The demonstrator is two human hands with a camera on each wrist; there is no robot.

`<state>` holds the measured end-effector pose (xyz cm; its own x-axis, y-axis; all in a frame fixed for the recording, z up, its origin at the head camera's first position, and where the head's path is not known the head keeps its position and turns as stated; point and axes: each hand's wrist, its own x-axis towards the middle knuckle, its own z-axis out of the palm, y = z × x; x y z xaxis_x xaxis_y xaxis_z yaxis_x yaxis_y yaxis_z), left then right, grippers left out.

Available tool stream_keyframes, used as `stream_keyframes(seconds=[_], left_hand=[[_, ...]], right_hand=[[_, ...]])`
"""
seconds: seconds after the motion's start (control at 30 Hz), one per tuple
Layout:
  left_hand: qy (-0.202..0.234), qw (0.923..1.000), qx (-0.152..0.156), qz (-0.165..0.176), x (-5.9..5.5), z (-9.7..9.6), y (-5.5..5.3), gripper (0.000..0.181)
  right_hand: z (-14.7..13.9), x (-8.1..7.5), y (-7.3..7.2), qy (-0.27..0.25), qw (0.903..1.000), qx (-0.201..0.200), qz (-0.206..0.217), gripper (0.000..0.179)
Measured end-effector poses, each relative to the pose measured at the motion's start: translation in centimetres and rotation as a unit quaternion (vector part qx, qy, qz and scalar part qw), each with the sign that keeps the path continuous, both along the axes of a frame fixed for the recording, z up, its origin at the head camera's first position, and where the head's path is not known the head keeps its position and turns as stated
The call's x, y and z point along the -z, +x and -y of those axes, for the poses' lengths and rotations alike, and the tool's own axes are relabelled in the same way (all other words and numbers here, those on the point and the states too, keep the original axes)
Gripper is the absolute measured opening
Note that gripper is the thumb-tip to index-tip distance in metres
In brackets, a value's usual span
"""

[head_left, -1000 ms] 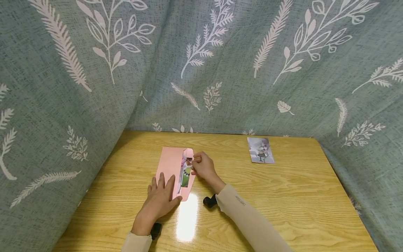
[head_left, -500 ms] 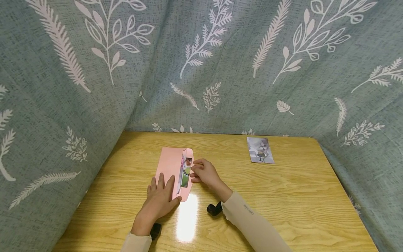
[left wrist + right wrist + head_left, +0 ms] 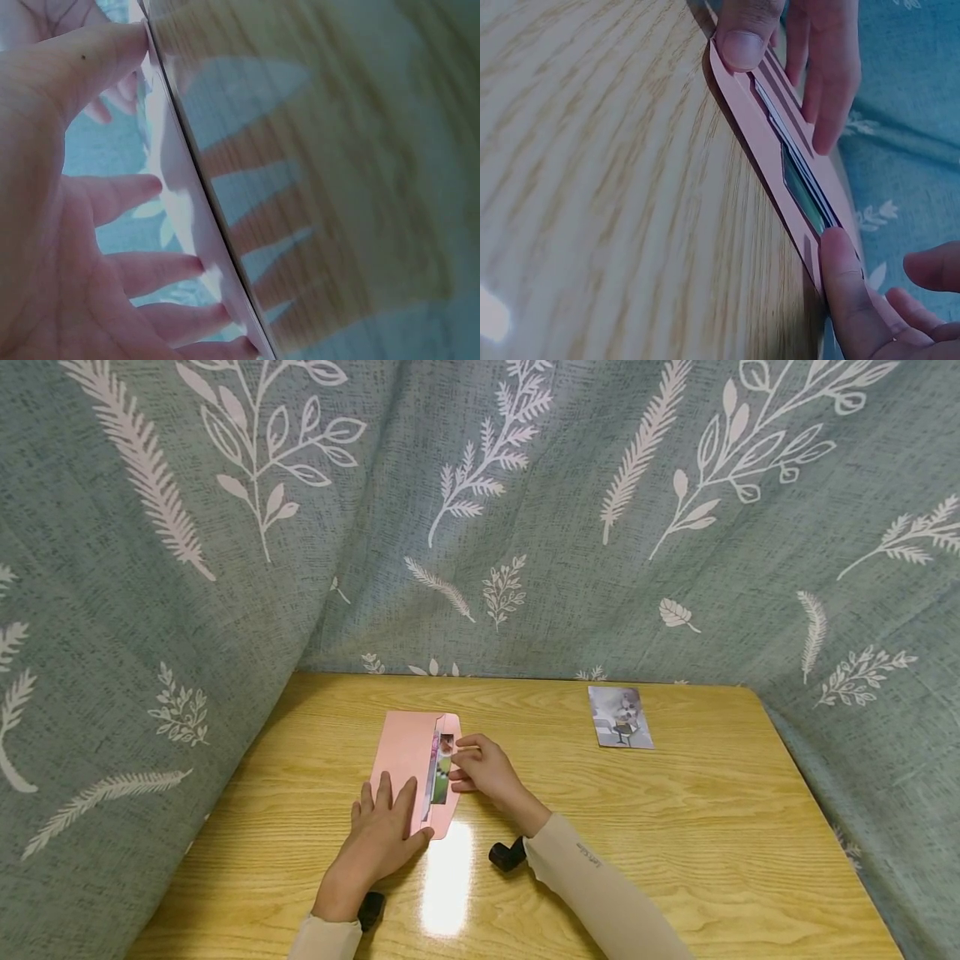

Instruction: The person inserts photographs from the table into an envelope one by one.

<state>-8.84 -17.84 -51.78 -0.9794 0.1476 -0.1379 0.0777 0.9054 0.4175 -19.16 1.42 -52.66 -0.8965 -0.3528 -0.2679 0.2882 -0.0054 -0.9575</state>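
Note:
A pink envelope (image 3: 401, 743) lies on the table with its flap side facing right. Several photo cards (image 3: 442, 777) show in its opening, the top one green and partly sticking out. My left hand (image 3: 386, 835) rests flat on the envelope, fingers spread and thumb by the lower end of the opening. The right hand (image 3: 491, 772) is at the flap, its fingers loosely bent. In the right wrist view one digit (image 3: 840, 259) of it presses at the edge of the green card (image 3: 802, 187), while the other fingers stand apart from the envelope.
A grey-toned photo card (image 3: 621, 718) lies toward the back right of the wooden table (image 3: 675, 827). Patterned blue-green cloth (image 3: 555, 527) hangs behind and at both sides. Light glares on the tabletop between the arms.
The right hand went from a pinching pose at the upper flap to a looser one slightly lower. The top card has shifted slightly left into the envelope. My left hand stays put.

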Motion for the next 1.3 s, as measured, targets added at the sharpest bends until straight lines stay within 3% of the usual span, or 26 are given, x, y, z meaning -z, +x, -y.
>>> stream_keyframes(seconds=[0.6,0.93,1.3], left_hand=[[0.001,1.0,0.005,0.002,-0.1,0.1,0.0,0.083],[0.0,0.9999,0.01,-0.003,-0.1,0.1,0.0,0.084],[0.004,1.0,0.008,-0.002,-0.1,0.1,0.1,0.083]], right_hand=[[1.7,0.0,-0.4,0.014,0.9999,-0.001,0.0,0.037],[2.1,-3.4,0.8,0.027,0.9996,-0.013,-0.001,0.035],[2.7,-0.2,0.1,0.043,0.9986,0.006,-0.03,0.034]])
